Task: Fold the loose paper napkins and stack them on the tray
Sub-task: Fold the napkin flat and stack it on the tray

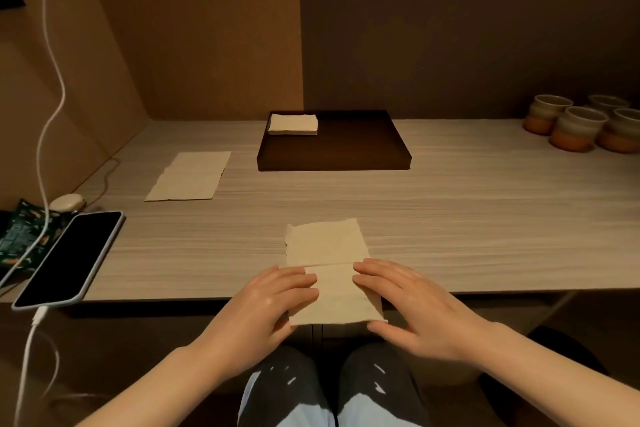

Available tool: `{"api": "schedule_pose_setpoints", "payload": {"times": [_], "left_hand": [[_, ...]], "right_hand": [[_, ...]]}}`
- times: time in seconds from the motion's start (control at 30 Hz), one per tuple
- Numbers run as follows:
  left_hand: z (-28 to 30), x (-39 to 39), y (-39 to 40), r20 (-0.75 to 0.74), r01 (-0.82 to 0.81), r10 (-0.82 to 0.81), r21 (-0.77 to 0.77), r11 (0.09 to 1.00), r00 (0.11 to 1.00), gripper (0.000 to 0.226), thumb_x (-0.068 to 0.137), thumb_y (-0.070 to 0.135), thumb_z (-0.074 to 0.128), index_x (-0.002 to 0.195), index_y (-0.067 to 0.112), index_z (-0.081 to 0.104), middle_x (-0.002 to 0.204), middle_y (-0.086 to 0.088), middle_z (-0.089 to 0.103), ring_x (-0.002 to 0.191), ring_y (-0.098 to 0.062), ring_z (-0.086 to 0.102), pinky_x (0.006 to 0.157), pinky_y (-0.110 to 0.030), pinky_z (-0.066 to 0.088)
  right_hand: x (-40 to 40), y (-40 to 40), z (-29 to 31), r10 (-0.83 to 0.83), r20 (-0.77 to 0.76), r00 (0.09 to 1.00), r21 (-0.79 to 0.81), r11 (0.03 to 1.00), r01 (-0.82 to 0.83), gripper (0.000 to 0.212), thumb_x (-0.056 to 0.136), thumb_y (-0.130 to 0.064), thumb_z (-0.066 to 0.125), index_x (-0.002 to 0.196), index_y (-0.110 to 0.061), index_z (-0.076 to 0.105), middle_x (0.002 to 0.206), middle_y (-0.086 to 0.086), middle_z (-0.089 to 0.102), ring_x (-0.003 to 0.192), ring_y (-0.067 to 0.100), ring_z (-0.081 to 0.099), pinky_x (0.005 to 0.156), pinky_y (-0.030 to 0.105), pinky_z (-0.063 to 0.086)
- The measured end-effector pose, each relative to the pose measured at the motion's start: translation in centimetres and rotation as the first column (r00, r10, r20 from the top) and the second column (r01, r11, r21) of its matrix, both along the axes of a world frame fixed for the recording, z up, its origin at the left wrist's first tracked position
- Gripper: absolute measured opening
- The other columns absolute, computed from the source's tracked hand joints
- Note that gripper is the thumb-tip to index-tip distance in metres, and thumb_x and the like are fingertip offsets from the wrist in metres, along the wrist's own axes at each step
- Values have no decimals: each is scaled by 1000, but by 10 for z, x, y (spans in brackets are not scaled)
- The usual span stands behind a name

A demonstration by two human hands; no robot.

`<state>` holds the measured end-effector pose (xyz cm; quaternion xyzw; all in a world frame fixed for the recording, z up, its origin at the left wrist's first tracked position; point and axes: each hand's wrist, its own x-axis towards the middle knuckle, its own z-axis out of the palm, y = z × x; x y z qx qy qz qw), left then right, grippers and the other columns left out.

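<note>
A cream paper napkin point(327, 250) lies at the table's near edge, creased across its middle, with its near half hanging past the edge. My left hand point(266, 302) holds its left side and my right hand point(412, 305) its right side, fingers laid flat on top and thumbs beneath the near corners. A second loose napkin point(190, 177) lies flat at the left. The dark brown tray point(363, 149) sits at the back centre, with a small stack of folded napkins point(293, 124) in its far left corner.
A phone point(67, 258) on a white charging cable point(45, 97) lies at the near left, beside a patterned packet point(17, 239) and a small white case point(67, 202). Several ceramic cups point(578, 126) stand at the far right. Walls close the back and left.
</note>
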<state>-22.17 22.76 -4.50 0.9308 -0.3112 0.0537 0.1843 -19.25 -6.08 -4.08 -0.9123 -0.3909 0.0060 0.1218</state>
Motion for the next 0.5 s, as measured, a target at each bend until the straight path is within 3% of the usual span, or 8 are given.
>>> {"api": "schedule_pose_setpoints", "payload": {"times": [0.1, 0.23, 0.37, 0.5], "left_hand": [[1, 5, 4, 31, -34, 35, -12, 999, 999, 57, 80, 11, 70, 132, 29, 55, 140, 17, 47, 132, 4, 30, 111, -12, 13], [1, 8, 7, 45, -100, 102, -45, 994, 994, 48, 87, 21, 65, 132, 33, 54, 136, 25, 43, 128, 14, 22, 108, -7, 13], [-3, 10, 9, 62, -94, 98, -64, 994, 993, 41, 88, 30, 59, 129, 31, 57, 131, 22, 51, 127, 10, 33, 107, -17, 28], [2, 11, 9, 79, -88, 97, -109, 990, 992, 37, 88, 40, 44, 117, 28, 65, 115, 21, 60, 117, 7, 42, 101, -11, 29]], "right_hand": [[2, -4, -2, 55, 51, 997, -70, 996, -51, 70, 93, -45, 49, 154, -30, 18, 160, -13, 12, 147, 1, 4, 118, 23, 3], [8, -5, -7, 62, 98, 993, -46, 997, -58, 73, 90, -19, 59, 152, -26, 22, 158, -7, 28, 145, 7, 21, 118, 30, 21], [11, -1, -1, 28, 122, 992, 69, 997, -37, 54, 91, -21, 55, 144, -20, 42, 143, -4, 51, 133, 10, 44, 110, 24, 32], [18, -1, 0, 6, 41, 999, 121, 993, -11, 63, 83, -9, 70, 141, -22, 47, 139, -6, 54, 130, 7, 46, 108, 23, 37]]}}
